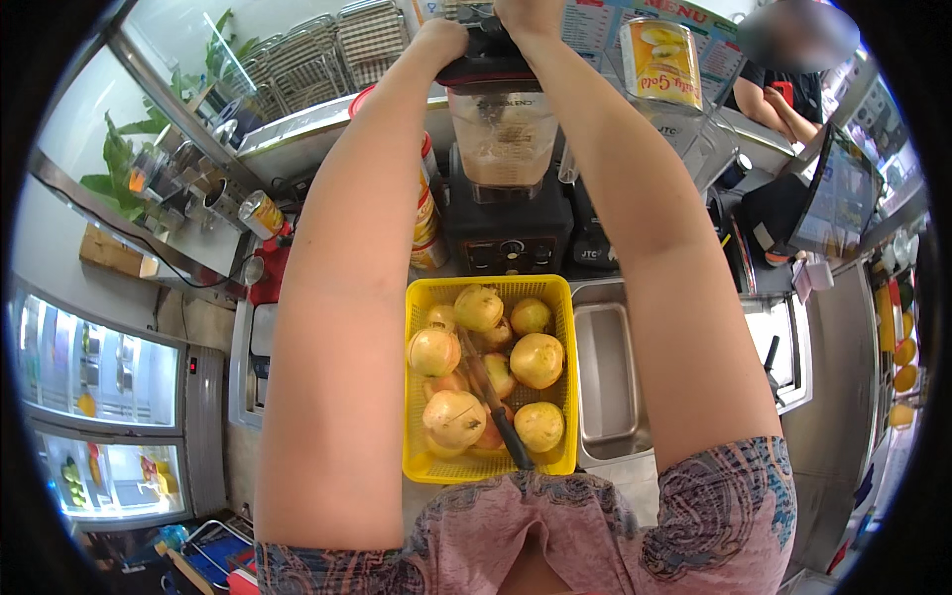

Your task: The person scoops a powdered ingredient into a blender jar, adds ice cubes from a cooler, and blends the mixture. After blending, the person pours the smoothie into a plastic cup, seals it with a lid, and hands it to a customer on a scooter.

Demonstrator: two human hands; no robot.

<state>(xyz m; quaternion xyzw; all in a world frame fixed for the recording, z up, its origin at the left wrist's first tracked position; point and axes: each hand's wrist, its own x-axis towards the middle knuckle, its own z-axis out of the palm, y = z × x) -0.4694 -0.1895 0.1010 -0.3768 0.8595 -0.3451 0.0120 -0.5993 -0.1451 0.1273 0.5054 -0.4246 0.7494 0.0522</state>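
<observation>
Both my arms reach forward to a blender at the top of the view. My left hand [445,40] grips the left side of the black blender lid [487,67]. On the lid's right side is my right hand [532,21], partly cut off by the top edge. Beneath the lid, the clear blender jar [506,137] holds a pale brown, frothy liquid with darker bits. The jar stands upright on a black blender base [512,227] with a knob. Nearer my body, a yellow plastic basket [571,372] contains several yellowish pomegranates [537,361]. A black-handled knife [509,439] lies across them.
Right of the basket is a steel pan [606,379]. Cans [428,230] stand left of the blender; another can [660,63] sits at upper right. A touchscreen monitor [840,193] stands at right. Beyond the counter, a person [788,97] has folded arms. A lit display fridge [104,364] is at left.
</observation>
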